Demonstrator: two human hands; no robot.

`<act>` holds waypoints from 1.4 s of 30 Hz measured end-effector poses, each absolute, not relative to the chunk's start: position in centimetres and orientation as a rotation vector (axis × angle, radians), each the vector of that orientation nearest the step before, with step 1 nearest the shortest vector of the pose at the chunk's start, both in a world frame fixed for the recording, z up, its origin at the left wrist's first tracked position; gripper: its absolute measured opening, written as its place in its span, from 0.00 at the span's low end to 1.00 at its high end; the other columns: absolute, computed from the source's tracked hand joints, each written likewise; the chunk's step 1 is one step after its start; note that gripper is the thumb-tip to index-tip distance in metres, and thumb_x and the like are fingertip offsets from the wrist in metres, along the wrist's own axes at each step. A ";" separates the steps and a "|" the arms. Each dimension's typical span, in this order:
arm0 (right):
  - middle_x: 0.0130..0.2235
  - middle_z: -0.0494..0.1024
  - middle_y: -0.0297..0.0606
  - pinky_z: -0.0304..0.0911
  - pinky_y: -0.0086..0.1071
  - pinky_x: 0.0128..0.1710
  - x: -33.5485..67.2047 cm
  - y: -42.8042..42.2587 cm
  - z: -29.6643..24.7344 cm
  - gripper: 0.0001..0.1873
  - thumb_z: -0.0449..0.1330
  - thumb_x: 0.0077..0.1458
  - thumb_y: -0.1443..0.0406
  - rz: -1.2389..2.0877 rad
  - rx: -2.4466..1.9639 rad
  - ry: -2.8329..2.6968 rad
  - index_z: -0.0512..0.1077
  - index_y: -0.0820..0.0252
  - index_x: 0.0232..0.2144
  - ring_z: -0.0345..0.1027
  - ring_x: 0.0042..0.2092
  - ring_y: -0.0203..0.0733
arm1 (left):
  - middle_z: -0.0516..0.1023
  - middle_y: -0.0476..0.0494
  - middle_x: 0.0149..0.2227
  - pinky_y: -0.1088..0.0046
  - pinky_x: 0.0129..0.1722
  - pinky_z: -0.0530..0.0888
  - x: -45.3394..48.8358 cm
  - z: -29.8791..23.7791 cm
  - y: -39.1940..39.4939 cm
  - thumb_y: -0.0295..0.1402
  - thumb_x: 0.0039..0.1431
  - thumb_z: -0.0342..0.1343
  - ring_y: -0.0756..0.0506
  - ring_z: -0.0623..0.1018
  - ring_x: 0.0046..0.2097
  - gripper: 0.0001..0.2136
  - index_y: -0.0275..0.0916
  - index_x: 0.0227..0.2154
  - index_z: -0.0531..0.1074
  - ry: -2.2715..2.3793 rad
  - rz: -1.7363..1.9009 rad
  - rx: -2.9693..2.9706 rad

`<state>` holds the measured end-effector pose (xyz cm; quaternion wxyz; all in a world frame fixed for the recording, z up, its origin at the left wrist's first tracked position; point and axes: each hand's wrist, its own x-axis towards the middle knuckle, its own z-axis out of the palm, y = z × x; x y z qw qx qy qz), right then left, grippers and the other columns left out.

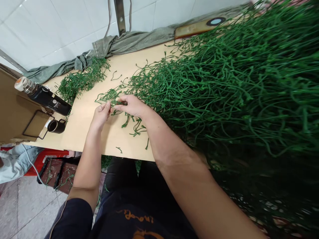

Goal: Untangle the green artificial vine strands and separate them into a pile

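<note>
Pinching green stems [107, 96] with our left hand [101, 114] and right hand [133, 105], left of centre, we might, by tugging, disturb the tangled heap [219, 79] at frame right.

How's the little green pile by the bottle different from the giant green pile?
The little pile is a small heap; the giant pile is much bigger. The little pile lies left, near the bottle; the giant pile fills the right side. Both are green and tangled.
</note>
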<state>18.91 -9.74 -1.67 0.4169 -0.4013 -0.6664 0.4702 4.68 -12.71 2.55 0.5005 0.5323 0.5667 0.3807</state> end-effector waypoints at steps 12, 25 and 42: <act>0.44 0.70 0.48 0.58 0.35 0.41 18.5 -10.2 -1.1 0.13 0.48 0.54 0.70 0.503 -1.536 -1.936 0.71 0.63 0.37 0.65 0.43 0.46 | 0.48 0.58 0.14 0.79 0.16 0.45 6.6 2.6 -14.9 0.45 0.54 0.54 0.59 0.48 0.16 0.21 0.37 0.17 0.56 1.288 0.937 1.235; 0.46 0.70 0.49 0.60 0.36 0.42 18.5 -9.8 -1.2 0.16 0.48 0.53 0.72 0.521 -1.473 -1.969 0.69 0.65 0.43 0.67 0.43 0.45 | 0.48 0.59 0.16 0.83 0.15 0.44 6.6 2.2 -16.5 0.43 0.54 0.54 0.60 0.48 0.15 0.19 0.37 0.19 0.53 1.165 1.016 1.040; 0.19 0.64 0.29 0.51 0.28 0.29 19.1 -9.0 -1.6 0.13 0.64 0.41 0.60 1.330 -1.009 -1.385 0.69 0.65 0.18 0.55 0.26 0.29 | 0.51 0.58 0.13 0.81 0.18 0.47 5.1 1.1 -15.7 0.35 0.58 0.51 0.58 0.51 0.16 0.10 0.33 0.28 0.68 1.163 0.879 1.202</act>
